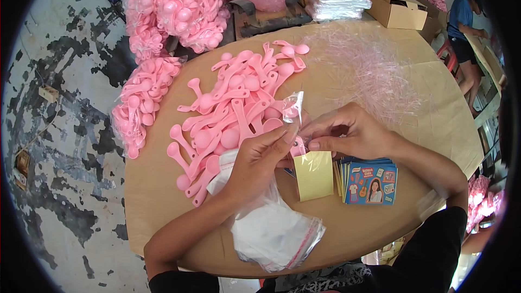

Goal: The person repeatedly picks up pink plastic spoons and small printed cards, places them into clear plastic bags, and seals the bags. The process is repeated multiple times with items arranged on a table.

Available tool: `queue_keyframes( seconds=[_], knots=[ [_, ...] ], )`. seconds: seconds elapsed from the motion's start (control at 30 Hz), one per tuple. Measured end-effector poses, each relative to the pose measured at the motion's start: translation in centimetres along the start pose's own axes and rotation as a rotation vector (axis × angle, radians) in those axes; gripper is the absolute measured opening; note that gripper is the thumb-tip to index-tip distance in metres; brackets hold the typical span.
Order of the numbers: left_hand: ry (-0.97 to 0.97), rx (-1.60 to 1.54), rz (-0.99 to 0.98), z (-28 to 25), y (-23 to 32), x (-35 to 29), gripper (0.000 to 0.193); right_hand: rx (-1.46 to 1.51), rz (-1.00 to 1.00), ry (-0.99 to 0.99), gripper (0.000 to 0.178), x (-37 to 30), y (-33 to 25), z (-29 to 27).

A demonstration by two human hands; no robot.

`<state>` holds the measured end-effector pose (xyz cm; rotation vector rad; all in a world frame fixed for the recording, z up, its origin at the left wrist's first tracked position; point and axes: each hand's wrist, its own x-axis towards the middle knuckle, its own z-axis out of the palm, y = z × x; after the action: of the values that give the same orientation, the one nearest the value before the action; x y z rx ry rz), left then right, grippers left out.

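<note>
Both my hands are together at the middle of the table, pinching the top of a small clear plastic bag (pixel 293 109). My left hand (pixel 258 157) is closed on the bag's left side. My right hand (pixel 353 129) grips it from the right with thumb and fingers. Inside or against the bag are a yellow card (pixel 316 176) and part of a pink piece (pixel 298 148), probably a spoon handle; my fingers hide the rest. Below my left wrist lies a stack of clear bags (pixel 274 233). Right of the yellow card sits a stack of blue printed cards (pixel 372 183).
A heap of loose pink measuring spoons (pixel 230 95) covers the table's left half. Thin clear plastic strips (pixel 374 76) spread at the right. Big bags of pink spoons (pixel 173 8), packed clear film (pixel 339 4) and a cardboard box (pixel 393 8) line the far edge. Another person (pixel 465 32) stands far right.
</note>
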<state>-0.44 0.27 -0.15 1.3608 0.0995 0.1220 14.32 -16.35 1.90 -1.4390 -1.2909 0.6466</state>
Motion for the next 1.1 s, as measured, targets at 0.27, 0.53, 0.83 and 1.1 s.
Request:
queue_keyframes(
  seconds=[0.27,0.53,0.83,1.1],
  knots=[
    [0.068,-0.132,-0.036,0.3,0.3,0.2,0.033,0.065,0.134,0.109,0.022,-0.4,0.6,0.3],
    [0.053,-0.049,0.006,-0.1,0.0,0.0,0.032,-0.033,-0.069,0.079,0.027,-1.4,1.6,-0.6],
    [-0.007,0.006,0.065,0.0,0.1,-0.1,0.026,-0.147,-0.323,-0.029,0.029,-1.3,2.3,-2.3],
    [-0.038,0.054,0.088,0.3,0.4,-0.2,0.025,-0.162,-0.230,0.032,0.029,-1.5,1.4,-1.8]
  ],
)
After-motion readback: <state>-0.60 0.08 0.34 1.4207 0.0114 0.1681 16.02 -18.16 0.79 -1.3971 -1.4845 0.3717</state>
